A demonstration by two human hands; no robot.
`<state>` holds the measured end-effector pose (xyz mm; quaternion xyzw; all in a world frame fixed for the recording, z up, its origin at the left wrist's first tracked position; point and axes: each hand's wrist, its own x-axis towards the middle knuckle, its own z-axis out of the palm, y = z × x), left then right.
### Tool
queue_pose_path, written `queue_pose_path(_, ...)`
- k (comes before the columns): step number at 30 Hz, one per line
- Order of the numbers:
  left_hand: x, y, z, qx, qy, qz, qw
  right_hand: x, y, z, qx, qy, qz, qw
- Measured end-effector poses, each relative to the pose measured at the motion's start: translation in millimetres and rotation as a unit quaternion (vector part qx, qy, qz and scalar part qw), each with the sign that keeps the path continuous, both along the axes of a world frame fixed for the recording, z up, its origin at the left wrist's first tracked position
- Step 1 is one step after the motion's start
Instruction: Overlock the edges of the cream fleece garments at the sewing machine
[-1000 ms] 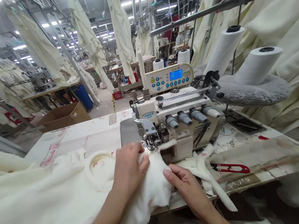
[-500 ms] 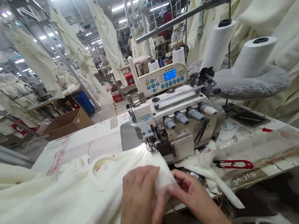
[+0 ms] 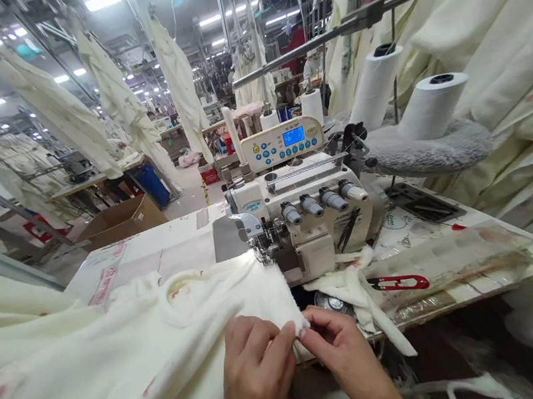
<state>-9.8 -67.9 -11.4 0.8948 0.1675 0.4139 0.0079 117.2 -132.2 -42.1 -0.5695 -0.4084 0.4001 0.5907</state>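
Observation:
Cream fleece fabric (image 3: 167, 336) with reddish marks spreads over the left of the table, and its far edge lies under the presser foot of a white overlock sewing machine (image 3: 307, 220). My left hand (image 3: 260, 369) is closed on the fabric near its right edge, fingers bent and thumb pressed in. Beside it, my right hand (image 3: 338, 346) pinches the fabric's near corner between thumb and fingers. The fingertips of both hands almost meet there. Part of the fabric under my left hand is hidden.
Red thread snips (image 3: 401, 282) and cream fabric scraps (image 3: 356, 290) lie right of my hands. White thread cones (image 3: 434, 107) stand on a grey fluffy pad behind the machine. A metal bar (image 3: 304, 52) crosses above. A cardboard box (image 3: 121, 221) sits beyond the table.
My left hand has drawn its fingers in from lying flatter over the fabric to a tighter grip near the corner. My right hand keeps its pinch. The view has shifted slightly.

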Motion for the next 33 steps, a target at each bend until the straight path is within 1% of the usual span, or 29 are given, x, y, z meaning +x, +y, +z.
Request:
queue_pose_path(2,0.0,0.0,-2.9,0.029,-0.003,0.010,1.000,0.2,-3.9,0.3,-0.014,0.049,0.030,0.998)
queue_pose_path(3,0.3,0.5,-4.4,0.045,-0.007,0.016,0.999,1.4,-6.1,0.3,-0.019,0.052,0.052,0.997)
queue_pose_path(4,0.8,1.2,-5.8,0.060,-0.011,0.021,0.998,3.3,-7.9,0.1,-0.016,0.028,0.065,0.997)
queue_pose_path(5,1.5,2.1,-7.0,0.072,-0.016,0.022,0.997,6.0,-9.2,-0.2,0.002,-0.026,0.058,0.998)
queue_pose_path(6,2.3,3.0,-8.2,0.081,-0.020,0.020,0.996,9.2,-9.6,-0.6,0.033,-0.105,0.032,0.993)
queue_pose_path(7,3.2,4.0,-9.3,0.088,-0.022,0.015,0.996,12.7,-9.1,-1.0,0.076,-0.200,-0.003,0.977)
queue_pose_path(8,4.0,5.2,-10.5,0.094,-0.023,0.008,0.995,16.1,-7.7,-1.5,0.124,-0.292,-0.039,0.948)
queue_pose_path(9,4.5,6.6,-11.7,0.098,-0.024,0.003,0.995,19.1,-5.6,-1.7,0.171,-0.368,-0.067,0.911)
queue_pose_path(10,4.5,8.3,-13.2,0.097,-0.024,0.001,0.995,21.5,-3.1,-1.9,0.211,-0.423,-0.082,0.877)
queue_pose_path(11,3.9,10.4,-14.7,0.089,-0.016,0.001,0.996,23.3,-0.6,-1.8,0.238,-0.459,-0.083,0.852)
queue_pose_path(12,2.7,13.0,-16.4,0.076,0.002,0.003,0.997,24.4,1.7,-1.6,0.255,-0.477,-0.082,0.837)
queue_pose_path(13,0.9,16.0,-17.9,0.060,0.035,0.006,0.998,25.1,3.7,-1.4,0.265,-0.485,-0.083,0.830)
queue_pose_path(16,-5.9,25.7,-21.1,0.034,0.167,0.027,0.985,26.3,7.4,-1.3,0.275,-0.481,-0.087,0.828)
queue_pose_path(18,-9.4,31.5,-21.3,0.040,0.212,0.046,0.975,27.7,9.5,-1.7,0.280,-0.481,-0.089,0.826)
queue_pose_path(21,-10.6,38.8,-18.5,0.031,0.226,0.063,0.972,30.7,15.2,-1.3,0.284,-0.480,-0.093,0.825)
queue_pose_path(25,-7.7,50.0,-10.3,-0.021,0.243,0.069,0.967,35.0,30.2,1.9,0.283,-0.484,-0.108,0.821)
queue_pose_path(27,-5.1,57.4,-4.8,-0.049,0.255,0.072,0.963,37.7,40.4,3.0,0.281,-0.499,-0.120,0.811)
queue_pose_path(31,2.2,73.5,8.0,-0.097,0.306,0.084,0.943,41.8,59.2,2.6,0.269,-0.533,-0.145,0.789)
queue_pose_path(33,7.6,80.9,14.4,-0.115,0.333,0.098,0.931,41.0,62.6,1.8,0.250,-0.537,-0.158,0.790)
